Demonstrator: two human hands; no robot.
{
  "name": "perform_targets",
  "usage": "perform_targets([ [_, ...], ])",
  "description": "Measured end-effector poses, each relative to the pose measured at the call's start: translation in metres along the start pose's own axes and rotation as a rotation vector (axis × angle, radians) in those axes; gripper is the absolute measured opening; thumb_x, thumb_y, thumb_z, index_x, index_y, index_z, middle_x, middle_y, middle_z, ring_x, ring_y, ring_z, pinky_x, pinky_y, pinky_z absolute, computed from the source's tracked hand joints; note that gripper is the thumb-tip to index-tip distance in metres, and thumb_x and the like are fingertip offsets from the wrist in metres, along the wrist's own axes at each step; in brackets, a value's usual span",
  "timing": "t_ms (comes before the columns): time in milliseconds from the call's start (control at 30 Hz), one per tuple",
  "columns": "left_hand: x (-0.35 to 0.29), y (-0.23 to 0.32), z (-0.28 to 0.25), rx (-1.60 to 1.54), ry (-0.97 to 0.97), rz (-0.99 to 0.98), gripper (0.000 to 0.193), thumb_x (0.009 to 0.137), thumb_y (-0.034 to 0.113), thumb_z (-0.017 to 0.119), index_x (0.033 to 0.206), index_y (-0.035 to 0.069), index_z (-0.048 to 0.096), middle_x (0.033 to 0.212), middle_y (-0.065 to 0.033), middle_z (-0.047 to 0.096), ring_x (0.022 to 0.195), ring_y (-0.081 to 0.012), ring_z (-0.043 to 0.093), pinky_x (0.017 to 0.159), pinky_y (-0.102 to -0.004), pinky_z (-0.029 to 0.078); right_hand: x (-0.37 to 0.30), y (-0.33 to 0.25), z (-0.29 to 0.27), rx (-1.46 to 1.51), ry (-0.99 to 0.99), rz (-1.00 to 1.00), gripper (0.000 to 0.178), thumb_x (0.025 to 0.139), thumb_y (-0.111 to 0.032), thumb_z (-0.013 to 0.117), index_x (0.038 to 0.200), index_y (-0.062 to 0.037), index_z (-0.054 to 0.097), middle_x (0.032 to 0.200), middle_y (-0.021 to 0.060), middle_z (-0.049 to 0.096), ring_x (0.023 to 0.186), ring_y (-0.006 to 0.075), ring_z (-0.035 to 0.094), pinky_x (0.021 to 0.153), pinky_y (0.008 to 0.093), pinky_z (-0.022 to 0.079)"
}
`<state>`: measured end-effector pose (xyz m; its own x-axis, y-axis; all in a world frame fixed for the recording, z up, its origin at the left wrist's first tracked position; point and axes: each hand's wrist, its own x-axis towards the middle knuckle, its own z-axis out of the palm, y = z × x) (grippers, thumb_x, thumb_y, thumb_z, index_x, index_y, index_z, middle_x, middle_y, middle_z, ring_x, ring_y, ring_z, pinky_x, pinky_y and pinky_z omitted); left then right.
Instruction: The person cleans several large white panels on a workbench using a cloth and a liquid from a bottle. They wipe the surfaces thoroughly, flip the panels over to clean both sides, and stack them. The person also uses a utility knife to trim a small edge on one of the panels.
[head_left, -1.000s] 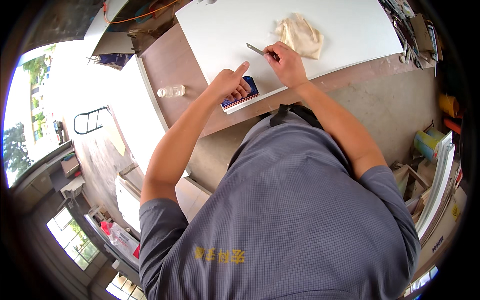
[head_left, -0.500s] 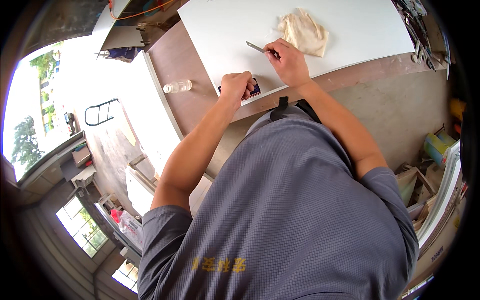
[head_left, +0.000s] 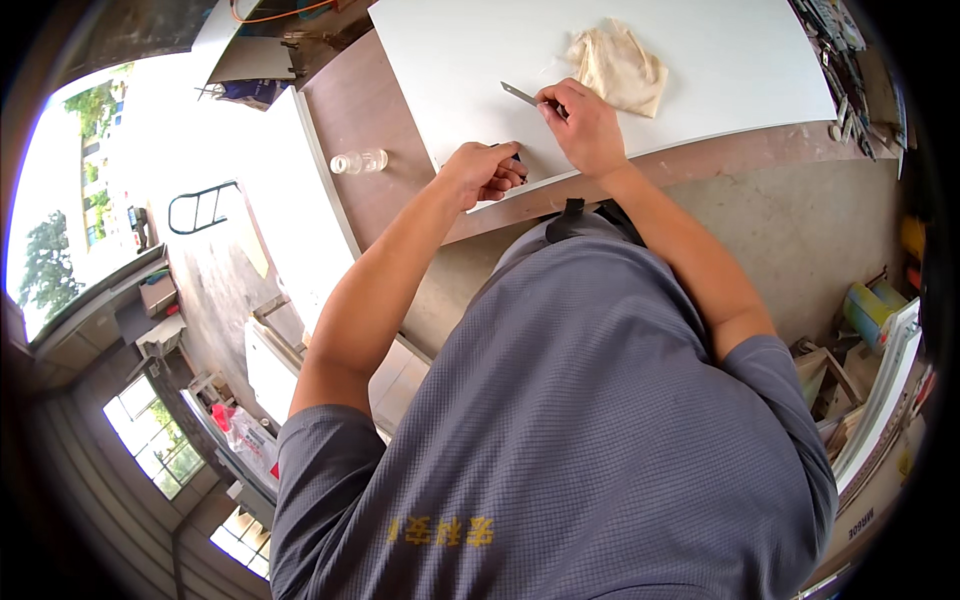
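My right hand (head_left: 588, 130) is closed around a thin knife (head_left: 517, 93), its narrow metal blade pointing up and left over the white board (head_left: 470, 60). My left hand (head_left: 484, 176) is closed at the board's near left corner, fingers curled over a small dark patterned piece (head_left: 516, 158). Only a little of that piece shows past the fingers, so its full shape is hidden. Just beyond my right hand lies a crumpled cream cloth (head_left: 622, 72) on the board.
A clear glass bottle (head_left: 360, 161) lies on the brown tabletop (head_left: 352, 105) left of the board. Assorted hand tools (head_left: 850, 105) are piled at the far right. Wooden scraps (head_left: 828, 380) and a yellow-green can (head_left: 868, 312) are low on the right.
My left hand has shifted slightly right over the dark patterned piece and now covers most of it. The right hand keeps the knife in nearly the same pose. The view has shifted a little.
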<state>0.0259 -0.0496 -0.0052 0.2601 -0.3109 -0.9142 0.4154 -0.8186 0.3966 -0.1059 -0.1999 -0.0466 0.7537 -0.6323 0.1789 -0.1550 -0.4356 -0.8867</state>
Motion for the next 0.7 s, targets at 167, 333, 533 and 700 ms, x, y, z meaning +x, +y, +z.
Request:
perform_targets([
  [167,-0.007,0.003,0.007,-0.041,0.053,0.031,0.044,0.101,0.038,0.063,0.095,-0.004,0.073,0.069,-0.0059,0.066,0.052,-0.0094,0.052,0.048,-0.0248,0.043,0.000,0.001,0.000,-0.007,0.017,-0.023,0.007,0.093,-0.013,0.070,0.098,-0.0075,0.071,0.091,0.0047,0.068,0.078,0.0245,0.066,0.070,0.0376,0.053],
  [333,0.001,0.000,0.003,-0.083,0.037,0.105,0.037,0.099,0.031,0.064,0.091,-0.005,0.073,0.069,-0.0079,0.067,0.050,-0.0102,0.053,0.045,-0.0259,0.042,0.000,0.001,0.002,0.004,0.007,-0.022,0.006,0.093,-0.012,0.070,0.097,-0.0076,0.071,0.091,0.0048,0.068,0.077,0.0244,0.065,0.070,0.0370,0.053],
  [533,-0.001,-0.012,0.009,-0.169,0.108,0.200,0.025,0.094,0.018,0.061,0.085,-0.004,0.071,0.067,-0.0100,0.067,0.048,-0.0124,0.054,0.044,-0.0277,0.042,0.000,0.002,0.002,-0.023,0.016,-0.034,0.006,0.093,-0.012,0.069,0.097,-0.0075,0.071,0.091,0.0048,0.068,0.077,0.0250,0.065,0.070,0.0377,0.053],
  [700,-0.009,-0.026,0.003,-0.143,0.072,0.230,0.033,0.096,0.026,0.060,0.082,-0.003,0.069,0.069,-0.0117,0.068,0.050,-0.0146,0.058,0.046,-0.0281,0.046,-0.002,-0.001,0.000,0.017,-0.009,0.016,0.007,0.093,-0.012,0.069,0.097,-0.0068,0.071,0.091,0.0054,0.068,0.079,0.0258,0.066,0.072,0.0391,0.053],
])
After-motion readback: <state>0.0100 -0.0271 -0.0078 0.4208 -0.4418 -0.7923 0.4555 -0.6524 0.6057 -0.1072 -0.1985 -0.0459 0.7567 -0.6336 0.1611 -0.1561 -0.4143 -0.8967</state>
